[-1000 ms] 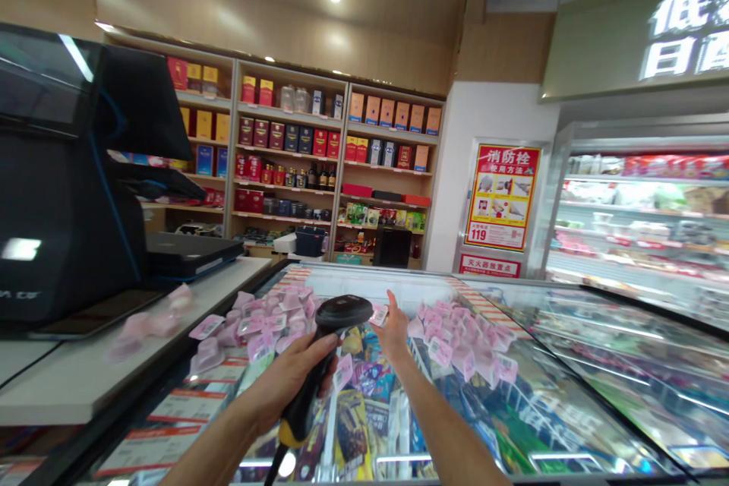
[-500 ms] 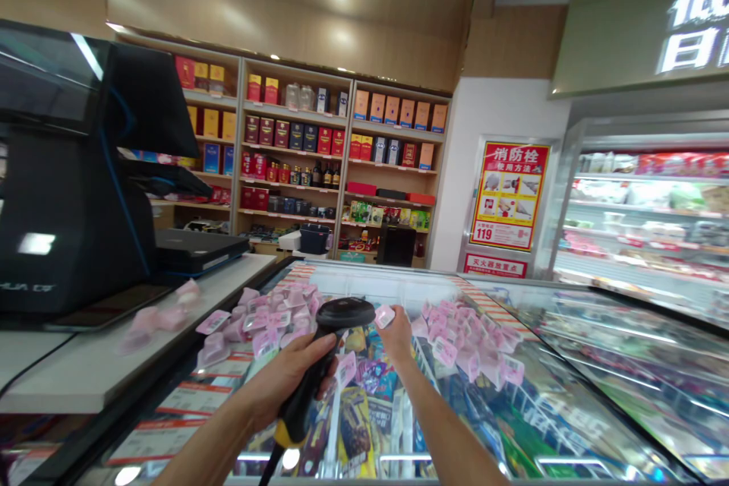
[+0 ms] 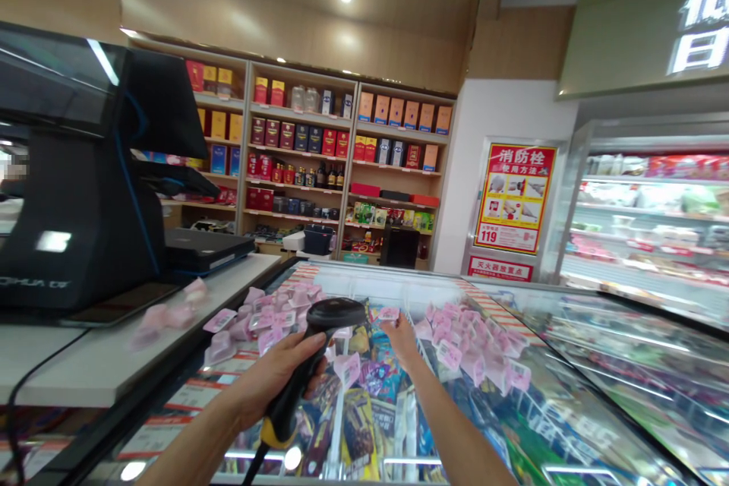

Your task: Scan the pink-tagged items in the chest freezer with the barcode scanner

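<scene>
1. Your left hand: wrapped round a black scanner, thumb on top, head end toward your right hand, cord trailing toward you
2. Your right hand: narrow pinch, 1 small pink pack at the fingertips, just beside the scanner's head, a gap between them
3. Pack is up over the freezer, between 2 pink heaps, left and right; 1 loose pack lies nearer you
4. Step in hand, my reading: presenting that pack to the scanner; can't tell whether it has read
5. Next move, I judge, calls for the printed label turned square to the scanner's front, both wrists steady, other packs kept out of its line
</scene>
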The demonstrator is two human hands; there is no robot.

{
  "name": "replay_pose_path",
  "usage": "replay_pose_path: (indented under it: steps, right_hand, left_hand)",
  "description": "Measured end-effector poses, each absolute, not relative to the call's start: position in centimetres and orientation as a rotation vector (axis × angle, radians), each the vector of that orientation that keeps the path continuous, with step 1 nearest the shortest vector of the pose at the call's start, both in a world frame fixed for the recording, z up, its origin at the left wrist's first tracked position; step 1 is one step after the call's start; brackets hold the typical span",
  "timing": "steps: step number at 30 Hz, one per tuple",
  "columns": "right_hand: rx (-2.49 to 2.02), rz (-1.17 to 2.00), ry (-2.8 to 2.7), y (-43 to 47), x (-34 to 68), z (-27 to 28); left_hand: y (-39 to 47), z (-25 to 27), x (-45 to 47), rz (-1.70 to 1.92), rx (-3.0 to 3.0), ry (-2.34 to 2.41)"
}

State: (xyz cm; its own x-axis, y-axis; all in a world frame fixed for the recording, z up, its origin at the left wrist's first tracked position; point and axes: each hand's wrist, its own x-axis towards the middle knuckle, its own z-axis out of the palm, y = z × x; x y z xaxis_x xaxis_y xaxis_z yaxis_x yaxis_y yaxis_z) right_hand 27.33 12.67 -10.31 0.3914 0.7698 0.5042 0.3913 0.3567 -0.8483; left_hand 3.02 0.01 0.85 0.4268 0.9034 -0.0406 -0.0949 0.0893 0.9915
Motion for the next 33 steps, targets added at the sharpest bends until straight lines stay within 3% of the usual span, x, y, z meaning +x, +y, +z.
replay_pose_path:
  steps: [4,13,25,33]
  right_hand:
    - [-1.319,0.117,-1.296,12.6,27.1,-9.4]
    - [-1.353,-0.072,-1.384,12.4,26.7,-8.0]
    - [-2.139,-0.593,-1.486,9.9,31.1,-9.2]
    - [-2.129,-0.560,-1.451,9.1,33.4,-8.4]
  left_hand:
    - [-0.3,1.1,3.1,0.850,1.286,0.824]
    - [-0.5,1.1,3.5,0.862,1.355,0.830]
    - [1.1,0.4,3.9,1.087,1.409,1.055]
    - [2.5,-2.0,2.0,1.125,1.427,1.204]
